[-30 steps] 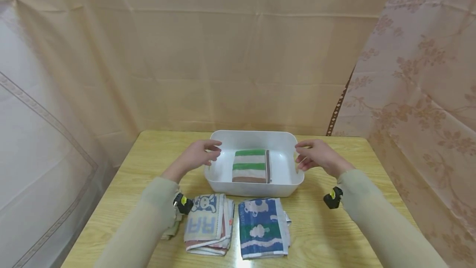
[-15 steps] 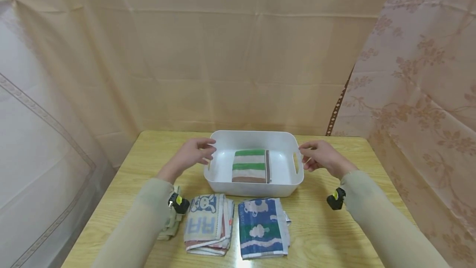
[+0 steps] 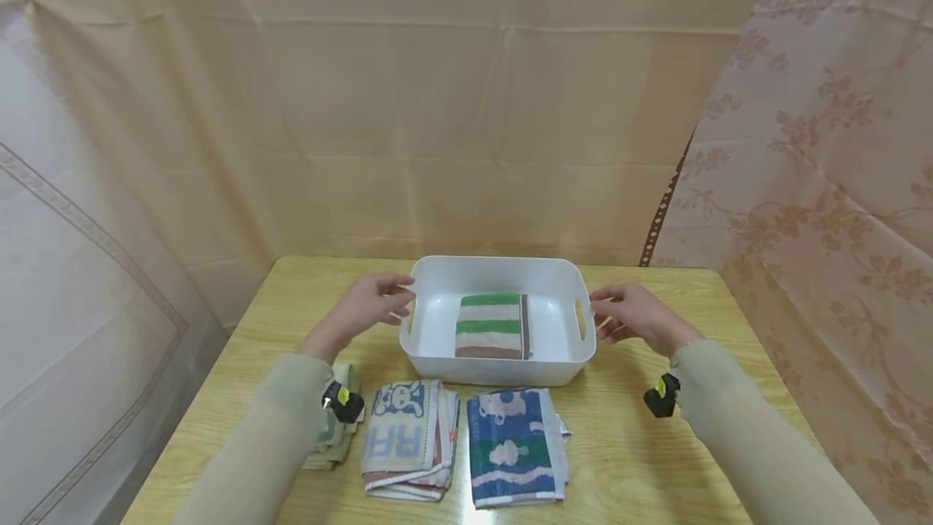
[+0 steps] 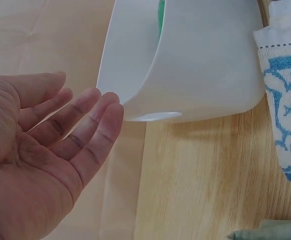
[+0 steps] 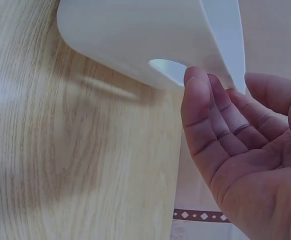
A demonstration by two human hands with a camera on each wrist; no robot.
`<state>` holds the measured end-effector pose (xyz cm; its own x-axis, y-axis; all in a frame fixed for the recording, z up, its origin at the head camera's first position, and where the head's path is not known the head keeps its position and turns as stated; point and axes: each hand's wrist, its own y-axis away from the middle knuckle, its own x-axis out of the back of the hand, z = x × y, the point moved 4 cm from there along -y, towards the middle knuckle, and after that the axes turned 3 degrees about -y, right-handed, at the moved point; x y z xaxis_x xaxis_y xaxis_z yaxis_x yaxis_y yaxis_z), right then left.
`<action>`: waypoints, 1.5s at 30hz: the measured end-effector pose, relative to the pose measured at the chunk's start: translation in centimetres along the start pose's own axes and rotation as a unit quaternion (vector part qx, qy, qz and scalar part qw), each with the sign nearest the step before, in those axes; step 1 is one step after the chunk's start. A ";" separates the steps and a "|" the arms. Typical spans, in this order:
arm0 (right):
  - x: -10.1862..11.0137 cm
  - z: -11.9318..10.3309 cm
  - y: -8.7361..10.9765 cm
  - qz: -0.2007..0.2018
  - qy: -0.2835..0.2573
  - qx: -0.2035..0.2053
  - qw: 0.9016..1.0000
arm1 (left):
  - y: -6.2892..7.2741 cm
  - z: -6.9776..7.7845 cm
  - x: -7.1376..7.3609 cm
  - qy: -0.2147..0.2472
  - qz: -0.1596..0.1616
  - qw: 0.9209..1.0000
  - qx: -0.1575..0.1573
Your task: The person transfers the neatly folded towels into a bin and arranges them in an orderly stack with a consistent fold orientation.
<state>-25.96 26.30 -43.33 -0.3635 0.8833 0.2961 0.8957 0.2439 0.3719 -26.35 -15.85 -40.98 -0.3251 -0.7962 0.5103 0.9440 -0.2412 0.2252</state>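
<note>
A white plastic basket [image 3: 496, 370] with handle slots in its ends stands towards the back of the table. Inside it lies a folded towel [image 3: 490, 326] with green, white and brown stripes. My left hand [image 3: 369, 303], fingers loosely bent and holding nothing, is at the basket's left end. In the left wrist view its fingertips [image 4: 116, 100] overlap the basket's rim. On the opposite side my right hand [image 3: 636, 317] holds nothing either, its relaxed fingers [image 5: 198, 107] beside the right handle slot and its thumb near the rim.
In front of the basket lie a folded towel with a blue bear and letters [image 3: 397, 436] and a blue and green patterned folded towel [image 3: 513, 444]. A pale green folded cloth [image 3: 337, 436] is partly hidden by the left forearm. Curtains hang behind the wooden table [image 3: 656, 460].
Both hands have drawn outward, away from the basket's ends: the left hand to the left, the right hand to the right. More of the pale green cloth shows. Basket and towels have stayed put.
</note>
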 end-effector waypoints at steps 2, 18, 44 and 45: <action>-0.1 0.1 0.0 -0.001 -0.004 -0.001 1.000 | 0.0 -0.1 0.0 -0.002 0.001 1.000 -0.001; -0.3 1.1 -0.1 -0.002 -0.008 -0.011 1.000 | 0.5 -0.5 0.1 0.009 0.010 1.000 0.012; -0.5 1.9 0.0 -0.019 -0.040 0.004 0.999 | 1.5 -2.3 1.2 -0.012 0.008 1.000 0.018; -0.5 1.9 -0.1 -0.019 -0.038 0.004 0.999 | 1.5 -2.4 1.2 -0.016 0.009 1.000 0.020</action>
<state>-25.35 26.66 -45.18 -0.3776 0.9011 0.2129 0.8834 0.2817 0.3746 -25.19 -18.54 -41.99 -0.3101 -0.7822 0.5404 0.9470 -0.2036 0.2486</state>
